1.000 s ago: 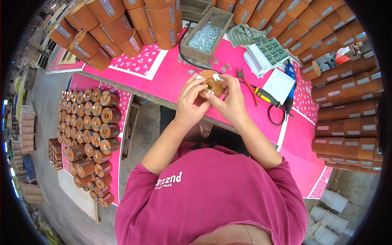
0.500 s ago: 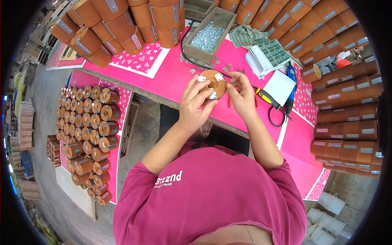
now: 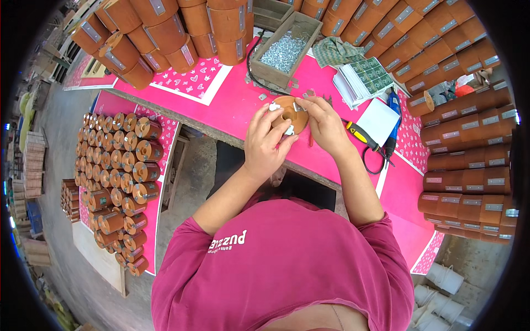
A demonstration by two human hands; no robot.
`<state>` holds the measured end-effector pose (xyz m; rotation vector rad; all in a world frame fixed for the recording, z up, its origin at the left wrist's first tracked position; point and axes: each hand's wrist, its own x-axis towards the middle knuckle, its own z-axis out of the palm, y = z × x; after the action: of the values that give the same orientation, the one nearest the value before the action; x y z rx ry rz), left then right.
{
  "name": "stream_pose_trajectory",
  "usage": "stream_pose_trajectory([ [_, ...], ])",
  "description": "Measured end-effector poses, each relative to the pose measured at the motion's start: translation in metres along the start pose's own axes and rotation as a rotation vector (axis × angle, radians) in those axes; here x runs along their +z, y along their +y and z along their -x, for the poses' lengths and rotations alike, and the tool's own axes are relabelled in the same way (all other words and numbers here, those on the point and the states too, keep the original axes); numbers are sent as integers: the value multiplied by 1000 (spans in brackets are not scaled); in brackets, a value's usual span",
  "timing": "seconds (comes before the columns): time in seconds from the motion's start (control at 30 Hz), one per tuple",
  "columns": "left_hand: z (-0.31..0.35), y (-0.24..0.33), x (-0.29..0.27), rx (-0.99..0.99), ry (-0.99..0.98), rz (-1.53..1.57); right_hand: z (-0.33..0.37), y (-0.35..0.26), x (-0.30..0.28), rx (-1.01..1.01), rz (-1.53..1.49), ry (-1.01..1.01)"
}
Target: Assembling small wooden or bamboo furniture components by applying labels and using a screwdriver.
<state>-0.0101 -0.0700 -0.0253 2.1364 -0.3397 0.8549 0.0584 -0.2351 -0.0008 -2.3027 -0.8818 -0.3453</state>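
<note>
Cylinder, left hand holding, right hand touching

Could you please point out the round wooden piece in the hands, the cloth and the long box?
Round wooden piece [image 3: 297, 118]: head view, its upper face.
Cloth [image 3: 335, 52]: head view, its middle.
Long box [image 3: 270, 75]: head view, its near wall.

One head-worn fisheye looks steeply down from near, above and behind the left hand and right hand, facing the table beyond them.
</note>
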Motion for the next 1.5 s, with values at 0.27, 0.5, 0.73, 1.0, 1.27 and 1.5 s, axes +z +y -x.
stream_pose_trajectory([
  [0.27, 3, -1, 2, 5, 18, 13, 11, -10, -1, 24, 69, 26],
  [0.5, -5, 3, 0, 7, -18, -73, 13, -13, 7, 115, -117, 127],
  [0.73, -4, -1, -3, 27, -35, -45, -15, 1, -12, -148, 182, -96],
  [1.0, -3, -2, -7, 62, -19, -9, 6, 8, -15, -121, 80, -6],
  [1.27, -5, 4, -1, 6, -53, -74, 15, -1, 12, 391, -515, 157],
  [1.5, -10, 0, -4, 34, -125, -40, 7, 6, 8, 715, -753, -5],
])
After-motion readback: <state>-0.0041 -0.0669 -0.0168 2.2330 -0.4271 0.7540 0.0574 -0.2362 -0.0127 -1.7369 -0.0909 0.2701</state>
